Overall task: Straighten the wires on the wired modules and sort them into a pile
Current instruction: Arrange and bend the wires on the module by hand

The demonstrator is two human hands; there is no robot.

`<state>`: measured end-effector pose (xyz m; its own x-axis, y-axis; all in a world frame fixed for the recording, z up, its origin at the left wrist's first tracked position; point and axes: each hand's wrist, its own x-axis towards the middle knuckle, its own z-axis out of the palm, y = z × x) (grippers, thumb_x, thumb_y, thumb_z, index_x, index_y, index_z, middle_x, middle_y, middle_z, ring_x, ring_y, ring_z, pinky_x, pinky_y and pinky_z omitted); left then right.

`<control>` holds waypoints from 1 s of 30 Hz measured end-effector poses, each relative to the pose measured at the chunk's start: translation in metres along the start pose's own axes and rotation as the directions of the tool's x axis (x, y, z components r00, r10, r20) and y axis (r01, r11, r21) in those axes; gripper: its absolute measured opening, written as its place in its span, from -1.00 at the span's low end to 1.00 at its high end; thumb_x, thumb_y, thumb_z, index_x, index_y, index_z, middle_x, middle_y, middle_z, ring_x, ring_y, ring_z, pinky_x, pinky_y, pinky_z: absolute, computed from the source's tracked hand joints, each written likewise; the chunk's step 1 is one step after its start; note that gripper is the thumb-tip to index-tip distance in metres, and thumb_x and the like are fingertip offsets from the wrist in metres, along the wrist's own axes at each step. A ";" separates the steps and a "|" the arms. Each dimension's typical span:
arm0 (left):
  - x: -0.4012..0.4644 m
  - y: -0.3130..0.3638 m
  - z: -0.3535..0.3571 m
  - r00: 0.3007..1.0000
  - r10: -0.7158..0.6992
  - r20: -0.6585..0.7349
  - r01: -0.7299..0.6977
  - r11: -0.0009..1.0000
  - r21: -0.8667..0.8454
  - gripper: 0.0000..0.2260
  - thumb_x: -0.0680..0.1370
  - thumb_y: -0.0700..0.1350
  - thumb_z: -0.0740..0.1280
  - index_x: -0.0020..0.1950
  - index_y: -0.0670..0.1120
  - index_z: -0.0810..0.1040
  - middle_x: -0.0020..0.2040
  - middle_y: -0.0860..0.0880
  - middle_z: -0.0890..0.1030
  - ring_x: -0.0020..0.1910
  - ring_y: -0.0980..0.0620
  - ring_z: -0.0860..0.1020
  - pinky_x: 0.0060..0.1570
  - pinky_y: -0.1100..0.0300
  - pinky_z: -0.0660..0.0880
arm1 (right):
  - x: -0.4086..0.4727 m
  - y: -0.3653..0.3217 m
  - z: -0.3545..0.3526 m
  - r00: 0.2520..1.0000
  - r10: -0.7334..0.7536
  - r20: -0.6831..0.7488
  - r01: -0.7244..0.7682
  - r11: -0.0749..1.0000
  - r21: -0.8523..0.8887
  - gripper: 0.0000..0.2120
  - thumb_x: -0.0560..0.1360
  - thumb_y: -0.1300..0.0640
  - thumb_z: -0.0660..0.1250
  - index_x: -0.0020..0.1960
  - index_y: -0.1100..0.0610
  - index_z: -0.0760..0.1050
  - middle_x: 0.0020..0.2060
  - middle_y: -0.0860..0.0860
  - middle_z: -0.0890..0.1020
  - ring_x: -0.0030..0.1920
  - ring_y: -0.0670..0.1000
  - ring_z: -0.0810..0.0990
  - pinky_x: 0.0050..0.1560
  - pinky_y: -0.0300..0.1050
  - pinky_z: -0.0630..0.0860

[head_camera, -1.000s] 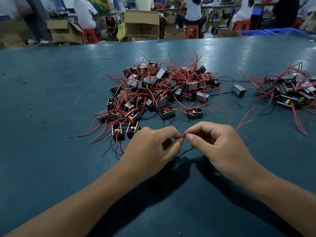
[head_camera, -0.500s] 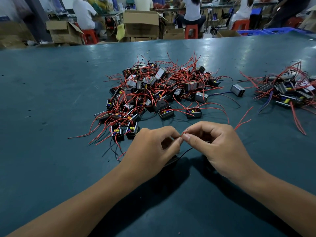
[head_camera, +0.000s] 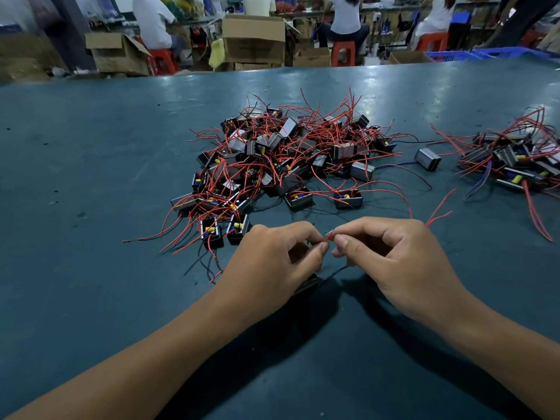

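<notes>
A big tangled heap of small black wired modules point(head_camera: 281, 159) with red wires lies in the middle of the teal table point(head_camera: 91, 177). A smaller pile of modules point(head_camera: 515, 159) sits at the right. My left hand point(head_camera: 272, 262) grips one black module point(head_camera: 307, 286), mostly hidden under the palm, and its thumb and forefinger pinch the module's red wire point(head_camera: 329, 237). My right hand point(head_camera: 394, 262) pinches the same red wire just to the right. Red wire ends point(head_camera: 439, 210) stick out beyond my right hand. A thin black wire point(head_camera: 333, 272) runs below the fingers.
A single grey module point(head_camera: 427, 159) lies between the two piles. Past the table's far edge stand cardboard boxes point(head_camera: 254, 40), red stools point(head_camera: 342, 53) and seated people. A blue crate point(head_camera: 497, 53) is at the far right.
Both hands stay together on the red wire, and the fingertips have shifted only slightly along it. The piles have not moved.
</notes>
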<state>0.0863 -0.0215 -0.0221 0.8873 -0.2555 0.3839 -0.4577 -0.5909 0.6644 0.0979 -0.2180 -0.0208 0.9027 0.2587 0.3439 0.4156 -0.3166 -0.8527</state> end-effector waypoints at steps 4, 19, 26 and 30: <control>0.000 0.000 0.001 1.000 0.000 0.006 0.000 1.000 0.004 -0.88 0.59 -0.01 0.36 -0.06 -0.02 0.64 -0.33 0.04 0.67 -0.39 0.03 0.62 -0.33 0.00 0.56 | -0.001 -0.001 0.002 1.000 -0.011 -0.003 0.011 1.000 0.020 -0.92 0.50 0.04 0.39 -0.10 -0.08 0.67 -0.30 -0.04 0.69 -0.27 0.06 0.63 -0.19 0.08 0.56; -0.001 0.003 0.003 1.000 -0.004 -0.001 0.004 1.000 -0.023 -0.83 0.56 0.02 0.37 -0.06 -0.04 0.68 -0.32 0.03 0.67 -0.36 0.02 0.64 -0.31 0.00 0.58 | -0.002 0.002 0.007 0.999 -0.015 -0.034 0.017 0.997 0.077 -0.96 0.45 0.07 0.41 -0.16 -0.02 0.64 -0.32 -0.02 0.67 -0.27 0.12 0.60 -0.22 0.07 0.53; 0.000 0.006 -0.003 1.000 0.018 -0.016 -0.018 0.999 -0.041 -0.88 0.55 0.01 0.39 -0.02 -0.01 0.64 -0.30 0.12 0.64 -0.33 0.09 0.61 -0.31 0.16 0.53 | -0.001 0.002 0.007 0.999 -0.029 -0.019 0.030 0.997 0.073 -0.96 0.46 0.07 0.42 -0.16 -0.02 0.64 -0.33 -0.05 0.66 -0.29 0.07 0.59 -0.24 -0.02 0.52; 0.001 0.010 -0.009 0.998 0.048 -0.052 -0.050 0.998 -0.046 -0.93 0.57 -0.03 0.37 -0.03 -0.01 0.63 -0.24 0.16 0.61 -0.26 0.11 0.59 -0.30 0.29 0.46 | -0.001 0.001 0.007 0.999 -0.043 0.017 0.042 0.997 0.072 -0.95 0.46 0.08 0.41 -0.16 0.01 0.63 -0.36 -0.04 0.62 -0.36 -0.05 0.50 -0.31 -0.16 0.44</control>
<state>0.0825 -0.0210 -0.0091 0.8602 -0.2438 0.4480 -0.5039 -0.5416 0.6728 0.0968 -0.2119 -0.0243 0.8818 0.2879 0.3735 0.4438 -0.2390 -0.8637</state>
